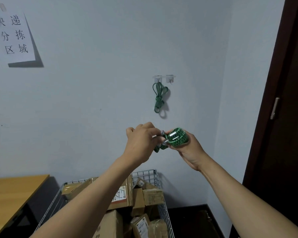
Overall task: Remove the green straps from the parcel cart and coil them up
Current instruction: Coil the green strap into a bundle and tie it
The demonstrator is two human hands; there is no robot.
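I hold a coiled green strap [178, 138] up in front of the wall. It is wound around the fingers of my right hand [189, 152]. My left hand [141, 143] pinches the strap's metal hook ends [163, 136] at the left side of the coil. A second green strap [159, 97], bundled and knotted, hangs from the left of two clear wall hooks [157, 79]. The wire parcel cart [144, 174] stands below my arms, filled with cardboard parcels.
The right wall hook [170, 78] hangs bare. A wooden table [12, 191] stands at lower left. A dark door [286, 117] with a metal handle is on the right. A paper sign [13, 35] is taped to the wall at upper left.
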